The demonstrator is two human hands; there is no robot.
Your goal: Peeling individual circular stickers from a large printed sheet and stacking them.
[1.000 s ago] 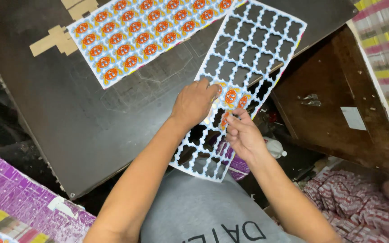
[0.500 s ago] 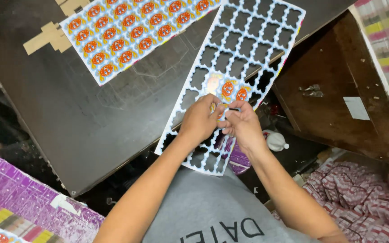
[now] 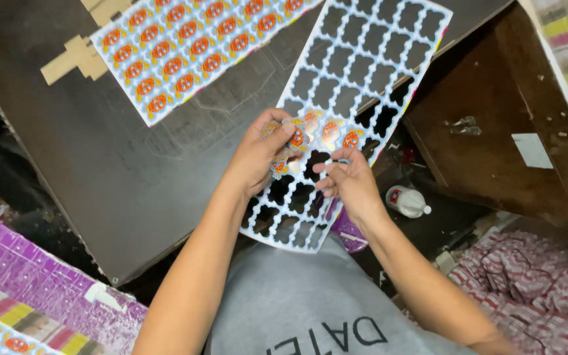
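Over the dark tabletop (image 3: 133, 184), the left hand (image 3: 264, 154) gripped several punched-out orange stickers (image 3: 290, 141), now lifted from the die-cut sheet (image 3: 356, 79). The right hand (image 3: 346, 181) pinched the sheet's lower part, which had slid closer.

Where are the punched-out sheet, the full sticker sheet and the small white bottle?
punched-out sheet (image 3: 363, 59): head view, on the white lattice near its upper part.
full sticker sheet (image 3: 192, 46): head view, on its middle rows of orange stickers.
small white bottle (image 3: 407, 201): head view, on its white body.
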